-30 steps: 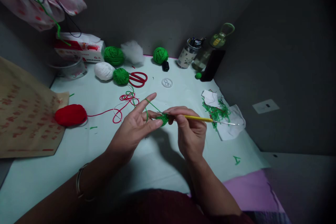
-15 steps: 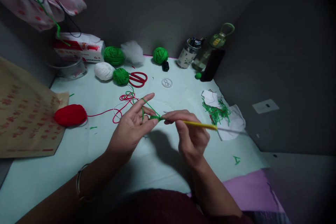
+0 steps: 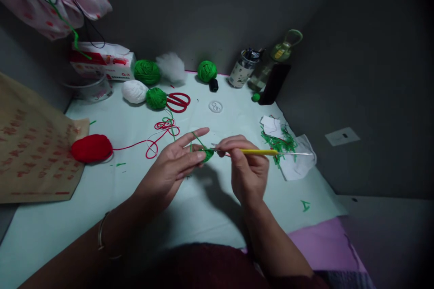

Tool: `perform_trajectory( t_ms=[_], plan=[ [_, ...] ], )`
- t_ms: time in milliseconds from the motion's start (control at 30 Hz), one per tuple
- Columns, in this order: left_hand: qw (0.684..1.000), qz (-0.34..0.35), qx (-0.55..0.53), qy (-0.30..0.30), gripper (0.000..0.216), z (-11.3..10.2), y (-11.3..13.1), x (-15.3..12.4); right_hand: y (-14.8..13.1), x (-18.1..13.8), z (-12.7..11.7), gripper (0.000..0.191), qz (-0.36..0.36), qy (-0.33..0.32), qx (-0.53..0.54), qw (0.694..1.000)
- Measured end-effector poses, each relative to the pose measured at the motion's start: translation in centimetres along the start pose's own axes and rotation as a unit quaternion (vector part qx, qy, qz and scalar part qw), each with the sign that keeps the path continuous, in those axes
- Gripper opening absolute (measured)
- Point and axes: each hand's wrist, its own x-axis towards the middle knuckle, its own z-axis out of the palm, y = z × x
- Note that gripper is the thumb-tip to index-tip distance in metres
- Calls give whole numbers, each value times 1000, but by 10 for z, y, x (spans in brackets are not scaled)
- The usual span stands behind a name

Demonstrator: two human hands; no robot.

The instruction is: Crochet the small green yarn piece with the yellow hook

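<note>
Over the middle of the pale table [image 3: 61, 216], my left hand [image 3: 171, 169] pinches a small green crochet piece [image 3: 207, 154] between thumb and middle finger. Its forefinger is stretched out with a green yarn strand [image 3: 195, 138] running over it. My right hand [image 3: 246, 167] is closed on a yellow-handled crochet hook [image 3: 259, 152] held level, its metal tip at the green piece. The green strand leads back toward a green yarn ball [image 3: 156, 98] near the red scissors [image 3: 178, 101].
A red yarn ball [image 3: 91, 148] with a loose red strand lies at left beside brown paper [image 3: 30, 149]. Two more green balls [image 3: 147, 72], a white ball [image 3: 134, 91], stuffing, a tissue box [image 3: 101, 63], a jar [image 3: 243, 70] and bottle [image 3: 271, 67] line the back. Green scraps lie on white paper [image 3: 291, 153] at right.
My left hand's fingers curled inward and shifted slightly right with the green piece. My right hand moved the hook a little up and left, back to level.
</note>
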Motion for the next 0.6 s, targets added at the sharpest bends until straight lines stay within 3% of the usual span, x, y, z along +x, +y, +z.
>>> perform_trajectory(
  t_ms=[100, 200, 267, 333, 400, 467, 600],
  plan=[
    [998, 41, 42, 19, 52, 1, -4, 0, 3, -1, 3, 18, 14, -22, -13, 1000],
    [996, 71, 39, 40, 56, 2, -9, 1, 4, -8, 3, 24, -67, -50, -125, 989],
    [999, 45, 11, 28, 54, 2, -9, 2, 2, -12, 1, 33, -150, -68, -218, 962],
    [1000, -3, -22, 13, 45, 2, -7, 3, 0, -13, -1, 36, -173, -62, -239, 953],
    [999, -29, -42, 9, 36, 1, -4, 3, -3, -9, -2, 30, -117, -30, -174, 977],
    [999, -8, -37, 17, 32, 1, -2, 4, -5, -4, -1, 24, -44, 3, -71, 997],
    [996, 56, 63, 18, 41, 1, -5, 2, -3, 1, 2, 18, 23, -34, 8, 999]
  ],
)
